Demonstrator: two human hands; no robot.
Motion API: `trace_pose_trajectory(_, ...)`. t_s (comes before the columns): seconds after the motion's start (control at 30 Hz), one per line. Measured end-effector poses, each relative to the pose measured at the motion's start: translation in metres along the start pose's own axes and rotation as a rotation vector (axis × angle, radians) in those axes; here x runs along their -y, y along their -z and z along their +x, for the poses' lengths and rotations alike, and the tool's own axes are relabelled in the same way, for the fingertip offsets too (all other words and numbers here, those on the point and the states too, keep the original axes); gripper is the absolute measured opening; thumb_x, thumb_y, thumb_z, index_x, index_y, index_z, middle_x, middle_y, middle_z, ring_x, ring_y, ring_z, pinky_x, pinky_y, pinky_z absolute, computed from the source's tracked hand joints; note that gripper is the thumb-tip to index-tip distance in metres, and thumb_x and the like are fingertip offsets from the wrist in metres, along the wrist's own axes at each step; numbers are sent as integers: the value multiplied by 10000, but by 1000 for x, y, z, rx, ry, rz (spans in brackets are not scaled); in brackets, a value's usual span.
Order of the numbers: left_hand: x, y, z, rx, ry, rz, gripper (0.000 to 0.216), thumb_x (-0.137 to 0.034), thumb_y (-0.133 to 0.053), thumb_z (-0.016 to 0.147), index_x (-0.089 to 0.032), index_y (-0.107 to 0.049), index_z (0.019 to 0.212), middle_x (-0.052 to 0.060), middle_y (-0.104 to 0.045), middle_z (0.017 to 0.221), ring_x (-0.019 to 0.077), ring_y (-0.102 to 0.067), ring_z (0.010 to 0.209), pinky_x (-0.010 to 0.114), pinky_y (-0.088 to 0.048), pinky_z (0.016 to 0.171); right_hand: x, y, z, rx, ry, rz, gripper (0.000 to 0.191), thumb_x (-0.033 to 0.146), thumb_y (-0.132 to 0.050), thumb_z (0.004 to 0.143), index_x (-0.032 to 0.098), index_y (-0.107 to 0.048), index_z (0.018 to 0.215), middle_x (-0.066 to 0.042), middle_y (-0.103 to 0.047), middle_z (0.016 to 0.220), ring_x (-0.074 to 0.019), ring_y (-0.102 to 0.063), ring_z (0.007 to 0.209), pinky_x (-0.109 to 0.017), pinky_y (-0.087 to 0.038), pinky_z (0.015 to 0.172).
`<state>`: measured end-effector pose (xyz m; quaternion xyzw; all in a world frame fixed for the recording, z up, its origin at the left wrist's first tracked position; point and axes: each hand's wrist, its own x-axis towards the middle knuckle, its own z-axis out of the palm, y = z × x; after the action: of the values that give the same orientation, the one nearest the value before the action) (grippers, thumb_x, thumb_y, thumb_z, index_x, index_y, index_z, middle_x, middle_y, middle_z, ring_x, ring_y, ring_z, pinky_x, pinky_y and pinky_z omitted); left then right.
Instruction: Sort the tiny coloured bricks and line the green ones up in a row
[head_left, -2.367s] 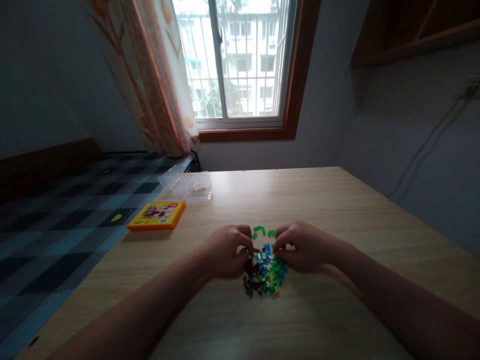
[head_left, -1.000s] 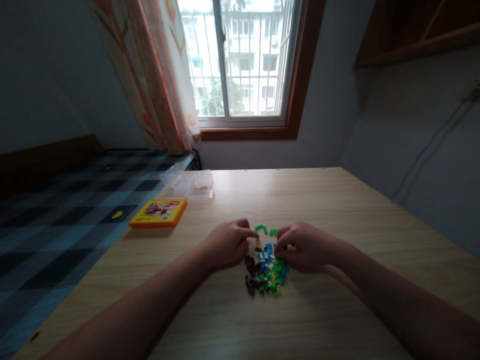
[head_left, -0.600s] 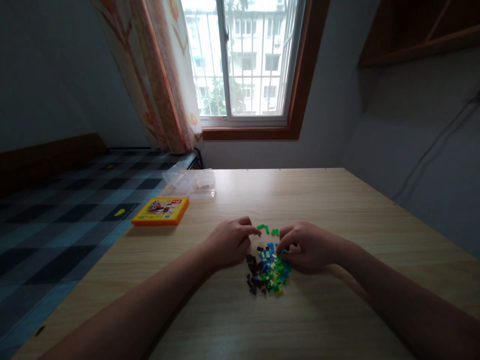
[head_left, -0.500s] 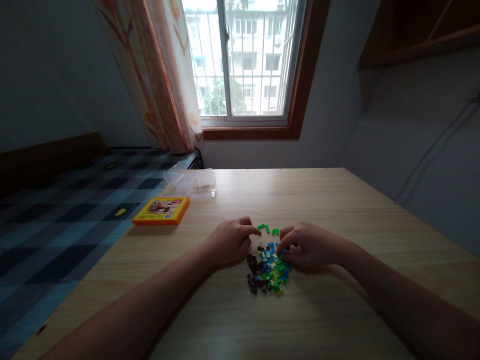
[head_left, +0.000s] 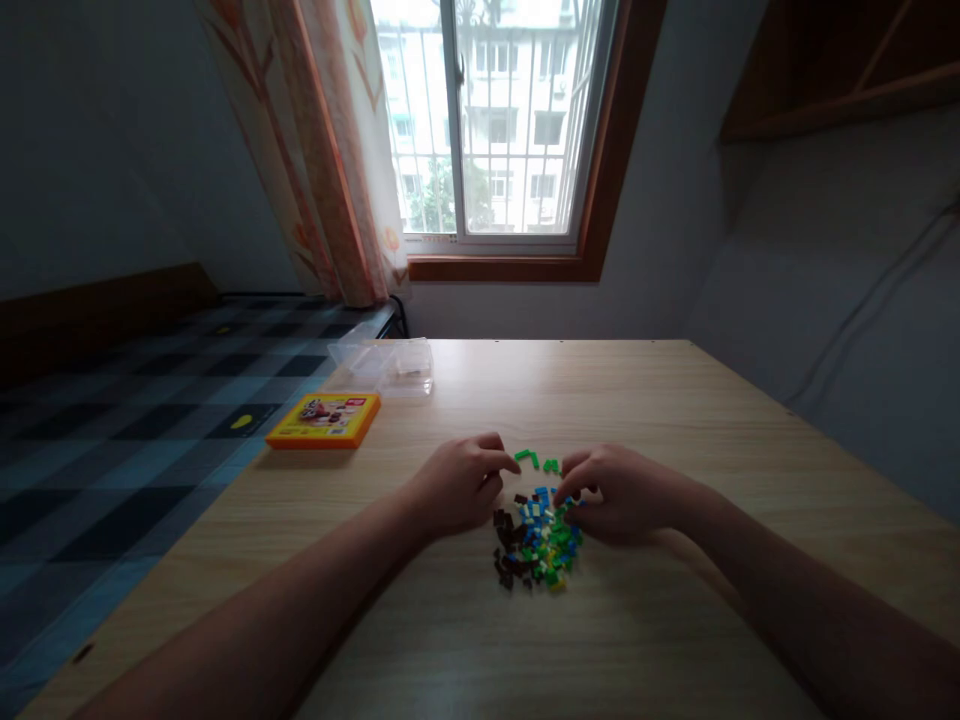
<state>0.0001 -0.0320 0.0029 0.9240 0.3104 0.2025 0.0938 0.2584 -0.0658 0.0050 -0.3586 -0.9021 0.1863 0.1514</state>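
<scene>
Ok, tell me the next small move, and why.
I'd have the right hand pick a green brick from the mixed pile: its fingers are at the pile's edge, and other green pieces already lie apart, beyond it.

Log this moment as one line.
left hand: near green pieces; right hand: at mixed pile, grip unclear; orange box: flat on table; clear container: behind box

Against the earliest view, the left hand (head_left: 459, 486) is being held back from the dark brown pieces (head_left: 513, 537), with its index finger (head_left: 501, 460) now being extended to just beside the green pieces (head_left: 535, 460) beyond the pile (head_left: 551, 553).
</scene>
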Motion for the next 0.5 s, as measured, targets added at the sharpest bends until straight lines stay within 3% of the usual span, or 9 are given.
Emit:
trace_pose_trajectory(0.23,2,-1,0,-16,-9,20,366,-87,-492,765,-239,-756,968,25,-670,953,126,-611,711,260,-495,714,4,-2,3,-38,24,-2,196,118,-623,781,229,-766,855,1,-701,819,-99,-594,667,-203,-408,620)
trace_pose_trajectory(0.5,-1,1,0,-20,5,16,360,-85,-484,780,-239,-760,952,24,-671,959,120,-610,710,252,-499,713,-37,8,1,-226,-72,-2,156,219,-623,845,187,-775,827,-35,-672,734,-98,-553,585,-207,-412,570)
